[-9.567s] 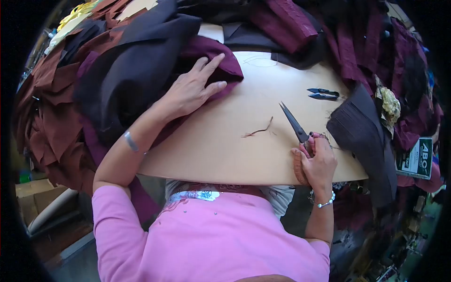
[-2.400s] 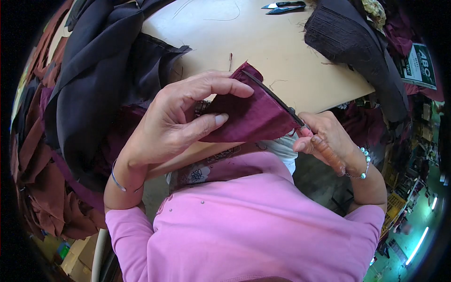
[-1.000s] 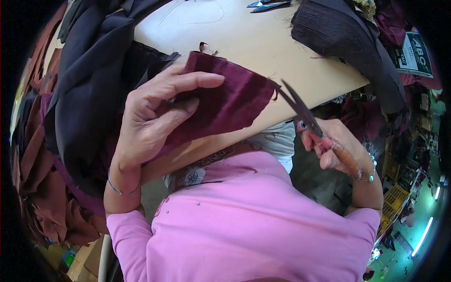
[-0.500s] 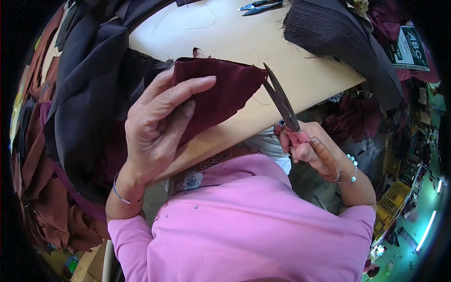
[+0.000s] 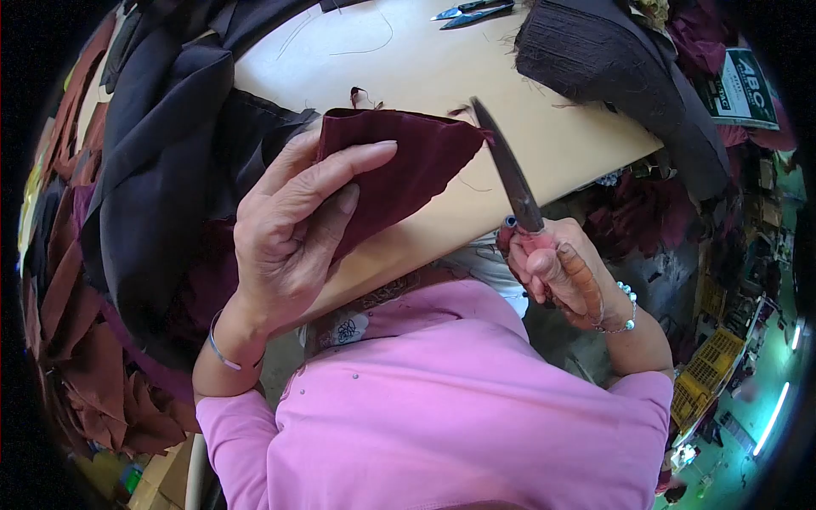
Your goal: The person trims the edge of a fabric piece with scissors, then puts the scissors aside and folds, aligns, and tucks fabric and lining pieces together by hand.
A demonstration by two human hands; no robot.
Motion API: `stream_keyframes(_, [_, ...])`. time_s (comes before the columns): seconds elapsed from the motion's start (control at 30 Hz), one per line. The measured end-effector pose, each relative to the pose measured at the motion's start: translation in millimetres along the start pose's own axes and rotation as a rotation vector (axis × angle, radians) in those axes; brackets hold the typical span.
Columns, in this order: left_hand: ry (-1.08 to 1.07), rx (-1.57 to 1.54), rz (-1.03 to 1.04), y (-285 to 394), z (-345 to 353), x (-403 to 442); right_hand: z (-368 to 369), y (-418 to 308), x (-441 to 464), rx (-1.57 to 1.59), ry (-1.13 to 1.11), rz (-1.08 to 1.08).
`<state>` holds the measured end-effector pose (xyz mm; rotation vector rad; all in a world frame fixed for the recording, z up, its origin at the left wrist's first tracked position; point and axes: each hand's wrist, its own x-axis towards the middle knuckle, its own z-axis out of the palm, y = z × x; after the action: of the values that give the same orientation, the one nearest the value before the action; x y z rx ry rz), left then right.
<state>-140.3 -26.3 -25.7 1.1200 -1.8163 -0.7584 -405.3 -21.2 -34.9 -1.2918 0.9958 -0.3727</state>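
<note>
My left hand (image 5: pixel 293 217) pinches a folded piece of dark maroon fabric (image 5: pixel 395 161) between thumb and fingers, holding it up above the table. Wrapped round the handles of a pair of scissors (image 5: pixel 512 174) is my right hand (image 5: pixel 552 268); one of its fingers has a brown covering. The scissor blades point up and away from me and are closed together, touching the fabric's right corner. A small dark scrap (image 5: pixel 459 110) shows beside the blade tip.
Dark cloth (image 5: pixel 161 170) is heaped at the left, with brown pieces (image 5: pixel 93 348) beyond it. Blue-black thread snips (image 5: pixel 473 14) and loose threads lie on the pale table (image 5: pixel 425 59). Frayed dark fabric (image 5: pixel 603 68) hangs over the right edge; a yellow crate (image 5: pixel 707 365) stands lower right.
The scissor blades have closed at the fabric's corner, and a small scrap now shows by the tip. My left hand and the fabric have shifted slightly right.
</note>
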Motion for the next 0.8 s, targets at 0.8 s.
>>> stream_keyframes(0.8, [-0.286, -0.454, -0.198, -1, -8, 3, -26, -30, 21, -0.797, -0.135, -0.206])
